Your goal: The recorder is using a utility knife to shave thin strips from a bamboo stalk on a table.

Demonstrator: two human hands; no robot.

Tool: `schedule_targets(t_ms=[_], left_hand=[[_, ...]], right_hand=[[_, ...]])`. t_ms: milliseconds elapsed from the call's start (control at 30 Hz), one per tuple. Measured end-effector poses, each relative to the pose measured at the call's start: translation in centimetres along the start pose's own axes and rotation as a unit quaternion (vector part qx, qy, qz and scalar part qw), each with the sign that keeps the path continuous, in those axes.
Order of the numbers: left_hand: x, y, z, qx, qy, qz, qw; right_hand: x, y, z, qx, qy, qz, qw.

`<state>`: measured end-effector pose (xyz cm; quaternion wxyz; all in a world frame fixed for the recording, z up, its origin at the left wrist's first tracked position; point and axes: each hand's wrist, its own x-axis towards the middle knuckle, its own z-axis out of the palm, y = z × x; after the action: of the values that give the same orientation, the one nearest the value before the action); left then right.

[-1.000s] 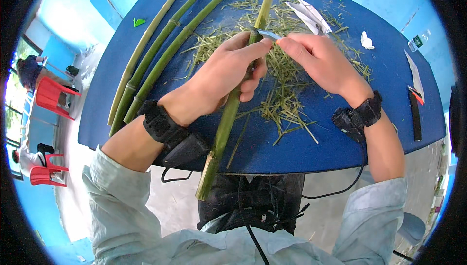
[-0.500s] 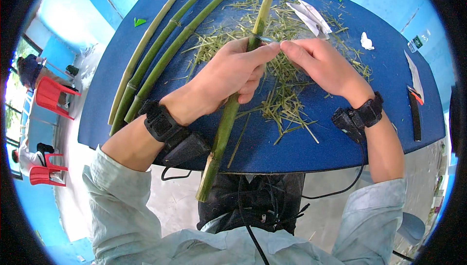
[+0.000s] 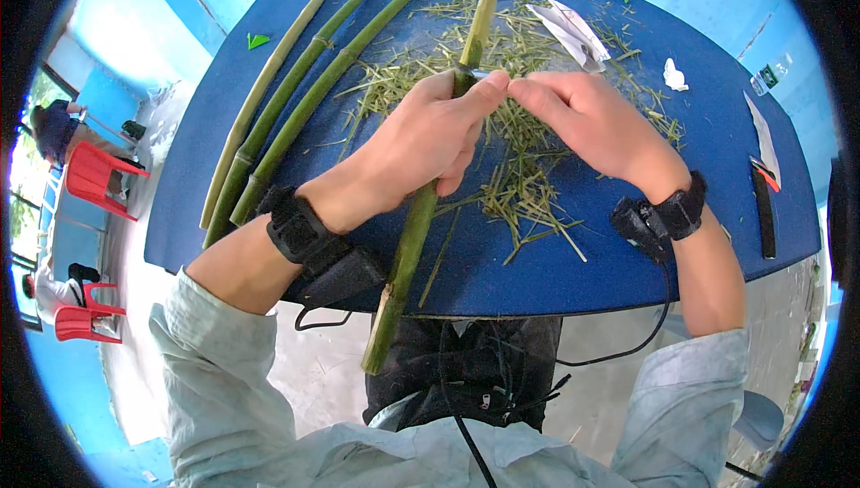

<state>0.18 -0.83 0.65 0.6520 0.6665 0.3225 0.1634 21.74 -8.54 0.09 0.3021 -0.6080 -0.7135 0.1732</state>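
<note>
Left hand: my left hand wraps the green bamboo stalk, fingers curled round it, thumb pushed out along the narrow blade.
Right hand: my right hand is folded closed, thumb and forefinger apparently pinching the blade's outer end; any handle is hidden.
Bamboo stalk: it slants over the blue table, its lower end jutting past the table's near edge, its upper end running out of view.
Weight and stiffness: I judge it light for its length and stiff, barely bending.
Surface: the pale upper length looks bare of green skin; the skin may be slicker.
Best hold: the green part below the blade, palm round it; the rough node near the lower end could scratch.
Shavings: thin bamboo shavings litter the table's middle, probably brittle.
</note>
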Motion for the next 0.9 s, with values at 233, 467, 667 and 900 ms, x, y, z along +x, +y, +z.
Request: schedule_targets(t_ms=[233, 467, 667, 900], left_hand=[[0.2, 0.0, 0.5, -0.015, 0.045, -0.001, 0.999], [0.6, -0.2, 0.5, 0.016, 0.039, 0.012, 0.999], [0.6, -0.5, 0.0, 0.047, 0.025, 0.027, 0.998], [0.3, 0.0, 0.4, 0.026, 0.059, -0.006, 0.998]], right_hand=[[-0.1, -2.1, 0.1, -0.119, 0.057, 0.014, 0.991], [0.2, -0.6, -0.3, -0.043, 0.002, 0.028, 0.999], [0.3, 0.5, 0.1, 0.008, -0.015, 0.019, 1.000], [0.0, -1.9, 0.2, -0.134, 0.064, 0.015, 0.989]])
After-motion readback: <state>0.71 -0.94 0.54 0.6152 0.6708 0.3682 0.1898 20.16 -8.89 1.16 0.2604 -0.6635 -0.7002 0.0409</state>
